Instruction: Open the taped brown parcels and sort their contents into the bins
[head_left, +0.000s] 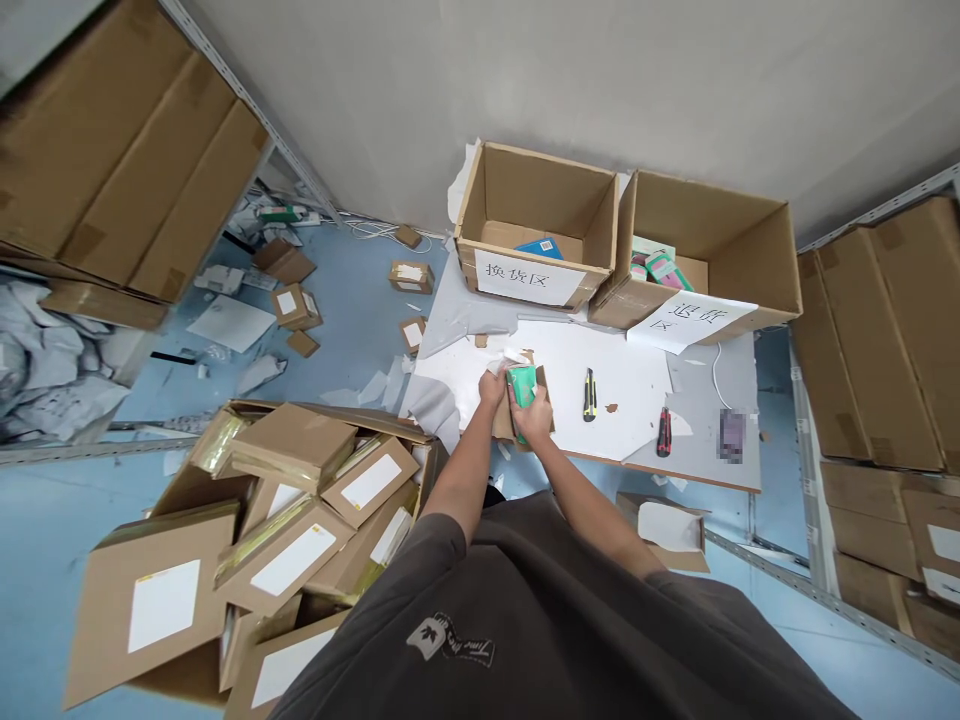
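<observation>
A green box (523, 386) lies over an opened small cardboard carton (504, 424) at the table's front edge. My right hand (534, 414) is wrapped round the green box's right side, thumb on top. At its upper left, my left hand (491, 388) is closed at the carton's edge beside some crumpled white paper (513, 357); whether its fingers grip the carton or the paper is too small to tell. To the right lie a yellow-and-black cutter (590, 395) and a red-and-black cutter (664, 432).
Two labelled open cartons stand at the table's back, the left (532, 279) with a blue item, the right (694, 318) with green and pink boxes. A big carton of parcels (176, 487) is at the lower left. Stacked boxes (877, 350) stand right; small boxes litter the floor.
</observation>
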